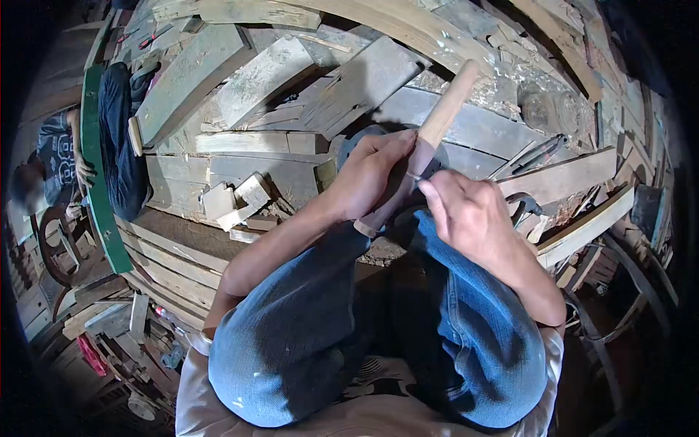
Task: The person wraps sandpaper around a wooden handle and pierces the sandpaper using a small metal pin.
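A long, smooth, rounded piece of wood (449, 104) slants up and away from between my knees. My left hand (370, 173) is closed around its middle, thumb along its upper side. My right hand (468, 210) is curled in a grip just right of the wood. From its fingers a thin metal tip (413, 176) points left against the wood's side. The fingers cover most of this slim tool, so its exact kind cannot be made out. The near end of the wood is in shadow between my jeans-covered knees.
Thick boards (362, 86) and offcuts (253, 191) lie around on the plank surface. Right of my hands are dark-handled pliers (540, 154) and a long wooden bar (564, 178). Another person's hand (84, 172) rests near a green board (93, 146) at far left.
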Demonstrator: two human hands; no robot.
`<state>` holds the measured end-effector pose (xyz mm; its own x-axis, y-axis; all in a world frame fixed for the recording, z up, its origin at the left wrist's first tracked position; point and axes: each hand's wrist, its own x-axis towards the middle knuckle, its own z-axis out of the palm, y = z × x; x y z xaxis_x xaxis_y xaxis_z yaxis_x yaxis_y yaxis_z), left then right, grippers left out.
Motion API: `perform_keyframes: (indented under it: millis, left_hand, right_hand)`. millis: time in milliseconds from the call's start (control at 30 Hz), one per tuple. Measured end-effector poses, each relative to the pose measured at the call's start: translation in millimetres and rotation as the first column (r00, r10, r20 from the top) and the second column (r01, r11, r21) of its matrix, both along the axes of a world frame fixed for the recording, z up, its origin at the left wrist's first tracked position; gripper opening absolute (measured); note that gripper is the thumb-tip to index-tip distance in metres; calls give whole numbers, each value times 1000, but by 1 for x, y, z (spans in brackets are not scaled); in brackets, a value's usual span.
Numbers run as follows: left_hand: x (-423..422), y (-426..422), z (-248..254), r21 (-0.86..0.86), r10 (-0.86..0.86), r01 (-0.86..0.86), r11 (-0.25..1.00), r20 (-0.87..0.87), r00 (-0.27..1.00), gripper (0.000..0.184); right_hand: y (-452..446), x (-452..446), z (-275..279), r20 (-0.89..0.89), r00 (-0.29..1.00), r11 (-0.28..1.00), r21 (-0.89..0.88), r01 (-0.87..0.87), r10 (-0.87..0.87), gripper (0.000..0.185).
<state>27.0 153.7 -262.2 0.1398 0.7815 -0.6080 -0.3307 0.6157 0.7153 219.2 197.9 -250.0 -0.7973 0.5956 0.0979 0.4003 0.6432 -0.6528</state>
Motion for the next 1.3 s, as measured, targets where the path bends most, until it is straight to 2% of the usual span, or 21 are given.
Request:
perform_keyframes:
  millis: [133,167,267,333,367,400,433,500,567,667,700,800,867,933,1000,1067,1133,1200,1233,1267,1300]
  left_hand:
    - [2,-1,-12,16,93,-95,995,62,994,37]
    - [2,-2,-10,30,49,-49,998,10,999,39]
    - [-2,-6,-32,140,56,-48,989,-51,997,40]
    - [4,-4,-8,75,87,-85,994,-23,996,41]
    - [6,-4,-5,61,105,-104,993,-21,994,40]
    - [5,-2,-4,52,126,-125,991,-22,992,40]
    - [-1,-2,-14,78,48,-43,996,-72,996,41]
    - [1,-1,-11,78,74,-71,994,-37,997,41]
    - [5,-3,-8,68,99,-98,993,-3,995,41]
    - [7,-4,-12,133,123,-107,985,-114,986,41]
    - [6,-2,-12,138,121,-105,985,-113,986,41]
    - [0,-2,-7,81,78,-73,994,-61,995,40]
    - [-1,-2,-3,63,65,-61,996,-56,996,39]
    - [-3,4,2,104,23,-17,994,-60,998,37]
    - [-1,0,9,-8,6,-6,1000,-20,1000,36]
    - [7,2,4,61,129,-127,990,-21,991,38]
    - [-2,5,2,126,55,-47,991,-62,997,39]
    - [-7,4,7,31,-25,25,999,1,1000,38]
    - [-6,1,-2,63,24,-28,998,61,998,39]
    - [-4,1,-6,65,24,-27,997,55,998,39]
    - [1,0,-7,93,60,-59,994,-6,998,40]
  right_hand:
    - [14,0,-1,130,981,986,98,133,-146,21]
    - [7,-1,-4,-46,996,996,51,73,-70,23]
    - [-3,0,0,-21,1000,997,-76,-10,8,27]
    - [14,-4,1,24,991,988,83,127,-130,25]
    - [11,-1,3,85,989,992,40,118,-121,24]
    - [3,-6,0,-113,992,999,12,49,-48,25]
    - [-1,-4,2,-45,999,1000,-19,-4,3,25]
    - [4,-1,-1,91,995,998,-55,-30,35,25]
    - [10,0,-8,23,996,996,15,86,-86,24]
    - [-5,-3,-2,-91,995,999,-9,-35,34,23]
    - [-1,1,-1,13,998,997,-52,-62,62,23]
    - [14,0,-7,73,994,995,56,80,-85,23]
    - [-4,1,-3,-23,999,999,-3,-38,38,25]
    - [2,1,-3,13,1000,1000,-1,-13,13,25]
    - [17,-1,2,58,991,985,126,115,-123,23]
    - [-1,-1,8,-22,999,999,-3,-36,36,24]
    - [0,-1,4,-21,999,999,-13,-46,45,24]
    - [18,-1,0,17,991,991,12,136,-136,25]
    - [16,-1,6,85,989,987,112,115,-124,25]
    - [5,1,0,-3,1000,1000,-4,-4,4,23]
    - [-3,0,5,13,999,999,21,-44,44,22]
